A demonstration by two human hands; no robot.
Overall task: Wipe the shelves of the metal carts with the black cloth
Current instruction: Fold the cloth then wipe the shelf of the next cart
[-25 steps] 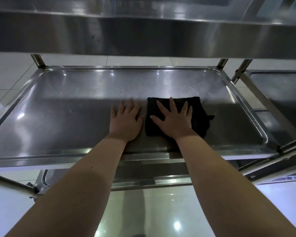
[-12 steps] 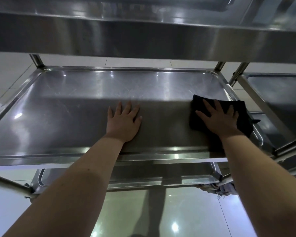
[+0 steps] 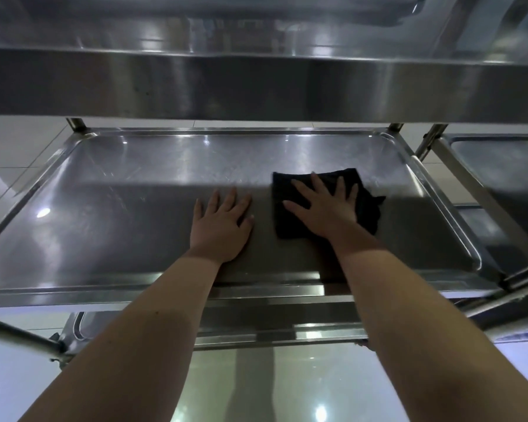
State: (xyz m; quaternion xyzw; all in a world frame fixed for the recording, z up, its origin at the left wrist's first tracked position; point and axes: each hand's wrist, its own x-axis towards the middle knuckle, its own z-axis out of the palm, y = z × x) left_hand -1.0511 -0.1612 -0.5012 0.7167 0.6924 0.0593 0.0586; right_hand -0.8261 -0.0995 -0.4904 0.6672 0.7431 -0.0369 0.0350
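ok so the cloth is a black, soft-looking rag folded into a rough rectangle, one corner sticking out on the right. It lies flat on the middle shelf, right of centre and short of the right rim

right hand is palm-down on top of it, fingers straight and fanned wide, pressing rather than gripping. left hand sits just beside the cloth but not touching it, flat on bare metal, fingers straight and only slightly apart, holding nothing

the shelf is a stainless tray: brushed finish, fine scratches and hazy streaks, shallow raised lip, rounded corners. It throws back little spots of light. The front half is in shadow, the back half brighter

the top shelf hangs across the upper view, same dull steel, flat front face. Round tube legs show at the back corners. A lower shelf peeks out under the front edge

a second cart stands close on the right, same tray shape. The floor is glossy pale tile with reflections
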